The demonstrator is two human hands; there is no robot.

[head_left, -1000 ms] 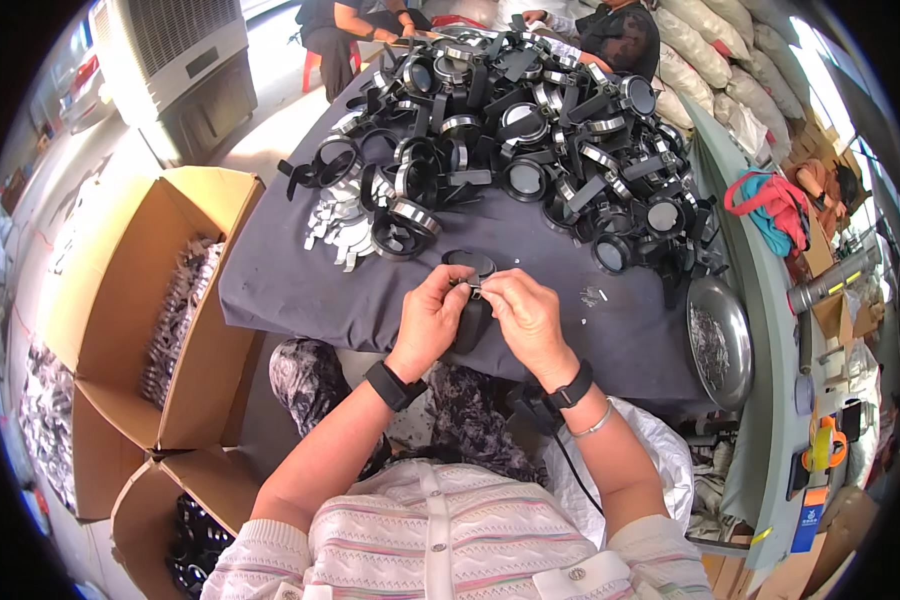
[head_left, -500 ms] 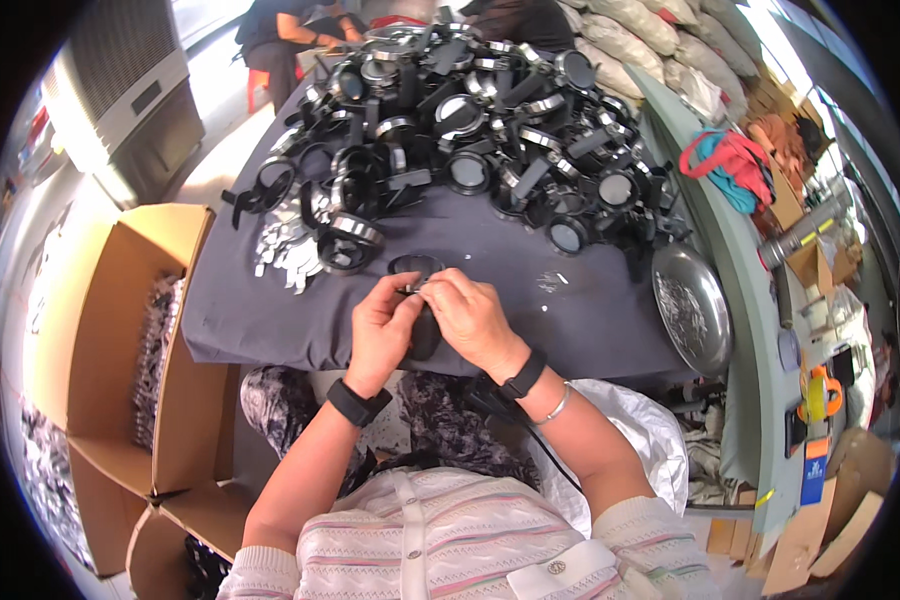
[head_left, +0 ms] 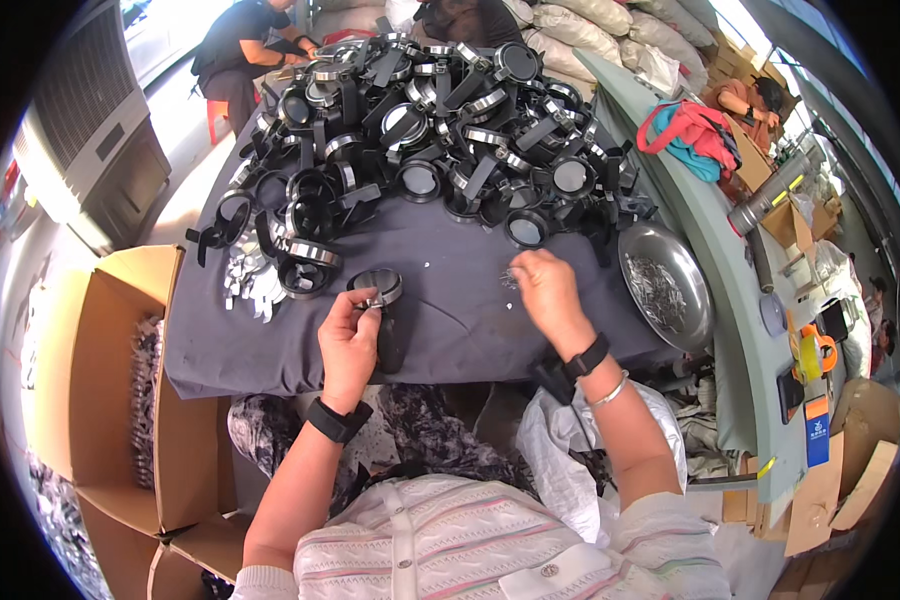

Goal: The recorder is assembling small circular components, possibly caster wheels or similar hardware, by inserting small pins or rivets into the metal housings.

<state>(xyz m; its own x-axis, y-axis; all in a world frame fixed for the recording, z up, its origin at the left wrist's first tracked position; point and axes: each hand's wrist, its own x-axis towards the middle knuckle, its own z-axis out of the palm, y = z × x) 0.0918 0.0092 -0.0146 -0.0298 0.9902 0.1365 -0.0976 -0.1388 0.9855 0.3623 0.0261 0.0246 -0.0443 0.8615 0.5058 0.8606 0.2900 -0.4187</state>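
Near the front of the cloth-covered table, my left hand (head_left: pixel 348 338) is closed on a black ring with a handle (head_left: pixel 378 284). A shiny metal band runs round the ring, and its black handle points toward me. My right hand (head_left: pixel 550 295) is apart from it to the right, fingertips pinched together over a small scatter of thin metal pins (head_left: pixel 508 281) on the cloth. Whether a pin is between those fingertips is too small to tell. Flat silver metal strips (head_left: pixel 252 280) lie left of my left hand.
A large heap of similar black banded rings (head_left: pixel 420 130) covers the table's far side. A steel dish (head_left: pixel 667 287) of small pins stands at the right by a green board (head_left: pixel 710 240). Cardboard boxes (head_left: pixel 120 380) stand at the left. A person (head_left: pixel 245 50) sits beyond the table.
My right hand has left the ring and moved right to the scattered pins. My left hand has shifted slightly left with the ring. The view has also shifted.
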